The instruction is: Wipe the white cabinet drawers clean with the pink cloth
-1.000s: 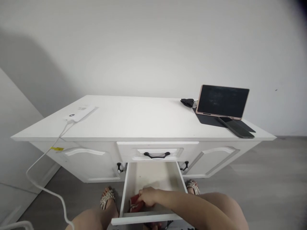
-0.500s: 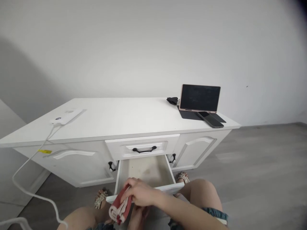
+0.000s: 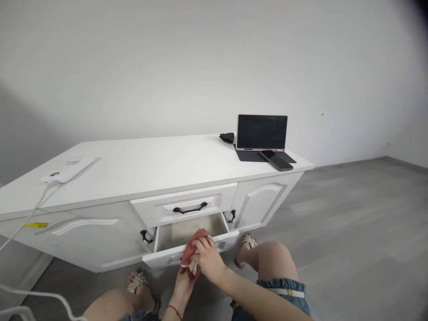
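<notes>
A red and white cloth (image 3: 191, 250), folded and somewhat crumpled, is held between both hands in front of the pulled-out drawer (image 3: 160, 260). My right hand (image 3: 210, 262) is closed on its right side, with the fingers curled over the fabric. From below, my left hand (image 3: 183, 285) grips the cloth's lower end; its fingers are partly hidden by the fabric. A red bracelet circles the left wrist. Behind the cloth, the drawer's pale bottom and side walls show.
Above is a closed drawer with a black handle (image 3: 190, 208). On the white cabinet top (image 3: 143, 165) are a propped tablet (image 3: 261, 132), a phone (image 3: 277, 160), a black item (image 3: 227, 137) and a white device (image 3: 68, 170) with a cable. My knees flank the drawer.
The cloth has gone from a neat roll to a looser, crumpled shape. My left hand has come up onto it from below. The drawer appears less far out, and the view has shifted right.
</notes>
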Motion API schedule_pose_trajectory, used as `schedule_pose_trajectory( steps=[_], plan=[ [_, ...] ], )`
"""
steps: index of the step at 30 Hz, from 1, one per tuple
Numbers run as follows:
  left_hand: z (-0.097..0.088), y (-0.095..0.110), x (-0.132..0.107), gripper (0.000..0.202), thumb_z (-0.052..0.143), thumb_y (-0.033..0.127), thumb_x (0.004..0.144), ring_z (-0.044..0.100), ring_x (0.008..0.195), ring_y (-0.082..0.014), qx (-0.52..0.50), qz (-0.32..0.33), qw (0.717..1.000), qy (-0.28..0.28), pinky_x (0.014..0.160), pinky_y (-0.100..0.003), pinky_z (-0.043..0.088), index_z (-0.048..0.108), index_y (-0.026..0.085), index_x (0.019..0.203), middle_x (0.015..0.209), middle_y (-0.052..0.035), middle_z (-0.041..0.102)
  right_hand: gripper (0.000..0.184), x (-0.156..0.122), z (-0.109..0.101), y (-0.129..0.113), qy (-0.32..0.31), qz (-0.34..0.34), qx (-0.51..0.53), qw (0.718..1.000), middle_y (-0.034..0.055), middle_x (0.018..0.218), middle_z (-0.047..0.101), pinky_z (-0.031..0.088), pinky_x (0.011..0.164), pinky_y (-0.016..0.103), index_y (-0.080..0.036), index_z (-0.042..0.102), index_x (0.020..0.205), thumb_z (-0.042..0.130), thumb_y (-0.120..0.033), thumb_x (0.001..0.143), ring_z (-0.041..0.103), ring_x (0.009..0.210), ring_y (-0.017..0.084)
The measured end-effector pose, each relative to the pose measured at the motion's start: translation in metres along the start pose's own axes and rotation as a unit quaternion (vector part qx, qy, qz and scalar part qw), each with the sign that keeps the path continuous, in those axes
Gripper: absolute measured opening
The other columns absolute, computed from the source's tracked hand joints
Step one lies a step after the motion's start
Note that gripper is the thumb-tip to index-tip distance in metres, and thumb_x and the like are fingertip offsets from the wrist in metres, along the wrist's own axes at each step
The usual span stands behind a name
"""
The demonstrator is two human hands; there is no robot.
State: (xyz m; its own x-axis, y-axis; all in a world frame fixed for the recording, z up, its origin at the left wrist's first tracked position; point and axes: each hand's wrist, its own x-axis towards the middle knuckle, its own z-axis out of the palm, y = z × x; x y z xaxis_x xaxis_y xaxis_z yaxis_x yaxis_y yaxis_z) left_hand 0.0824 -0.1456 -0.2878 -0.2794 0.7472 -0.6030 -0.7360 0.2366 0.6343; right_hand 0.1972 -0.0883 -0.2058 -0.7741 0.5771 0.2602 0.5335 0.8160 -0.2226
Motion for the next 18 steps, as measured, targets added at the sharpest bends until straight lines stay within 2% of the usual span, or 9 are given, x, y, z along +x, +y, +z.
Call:
schedule_pose_trajectory(
  steps=[2,5,8,11,14,16,18],
  plan=[
    [0.0,-0.005,0.004,0.022,0.066,0.002,0.067,0.067,0.068,-0.0176,-0.026,-0.013,1.0,0.011,0.066,-0.031,0.055,0.055,0.02,0.075,0.075,-0.003,0.067,0.015,-0.019,0.006,0.014,0.025,0.033,-0.007,0.999,0.0028,0.117,0.058,0.028,0.101,0.044,-0.029,0.07,0.096,0.058,-0.034,0.087,0.042,0.111,0.023],
    [-0.003,-0.004,0.007,0.023,0.072,0.008,0.068,0.07,0.072,-0.018,-0.03,-0.035,0.999,0.017,0.072,-0.032,0.055,0.053,0.02,0.073,0.077,-0.0019,0.069,0.015,-0.048,0.017,0.033,0.071,0.115,-0.008,0.991,0.0048,0.106,0.059,0.03,0.097,0.045,-0.031,0.07,0.096,0.06,-0.028,0.085,0.044,0.104,0.024],
    [-0.003,0.001,0.006,0.019,0.072,0.01,0.07,0.071,0.081,-0.019,-0.018,-0.055,0.998,0.019,0.078,-0.033,0.054,0.056,0.019,0.075,0.083,-0.0021,0.071,0.029,-0.07,0.027,0.047,0.113,0.226,0.012,0.968,0.0064,0.094,0.055,0.033,0.091,0.046,-0.034,0.072,0.095,0.055,-0.014,0.083,0.044,0.097,0.026],
    [-0.001,0.002,0.006,0.014,0.068,0.011,0.075,0.071,0.083,-0.0191,-0.009,-0.062,0.998,0.029,0.082,-0.034,0.053,0.057,0.019,0.075,0.084,-0.0022,0.072,0.043,-0.082,0.039,0.057,0.178,0.334,0.094,0.921,0.0062,0.085,0.047,0.037,0.085,0.043,-0.032,0.073,0.085,0.045,-0.002,0.072,0.042,0.09,0.026],
    [0.002,0.001,0.008,0.013,0.065,0.011,0.078,0.072,0.082,-0.0187,-0.003,-0.053,0.998,0.032,0.081,-0.034,0.054,0.057,0.02,0.077,0.085,-0.0023,0.072,0.039,-0.08,0.057,0.056,0.252,0.411,0.223,0.847,0.0054,0.084,0.042,0.04,0.087,0.04,-0.026,0.07,0.076,0.043,-0.003,0.062,0.042,0.09,0.025],
    [0.003,0.001,0.009,0.013,0.065,0.01,0.078,0.072,0.081,-0.0182,0.003,-0.045,0.998,0.033,0.079,-0.033,0.054,0.057,0.02,0.078,0.085,-0.002,0.071,0.036,-0.074,0.069,0.051,0.273,0.443,0.266,0.812,0.0055,0.088,0.043,0.041,0.091,0.038,-0.024,0.066,0.077,0.042,-0.004,0.059,0.044,0.093,0.024],
    [0.004,0.001,0.011,0.013,0.065,0.01,0.077,0.072,0.08,-0.0178,0.008,-0.042,0.998,0.036,0.078,-0.032,0.054,0.057,0.019,0.078,0.086,-0.0023,0.071,0.036,-0.068,0.08,0.044,0.27,0.471,0.281,0.792,0.0059,0.093,0.044,0.042,0.092,0.036,-0.023,0.06,0.081,0.041,-0.004,0.058,0.047,0.094,0.023]
  ],
)
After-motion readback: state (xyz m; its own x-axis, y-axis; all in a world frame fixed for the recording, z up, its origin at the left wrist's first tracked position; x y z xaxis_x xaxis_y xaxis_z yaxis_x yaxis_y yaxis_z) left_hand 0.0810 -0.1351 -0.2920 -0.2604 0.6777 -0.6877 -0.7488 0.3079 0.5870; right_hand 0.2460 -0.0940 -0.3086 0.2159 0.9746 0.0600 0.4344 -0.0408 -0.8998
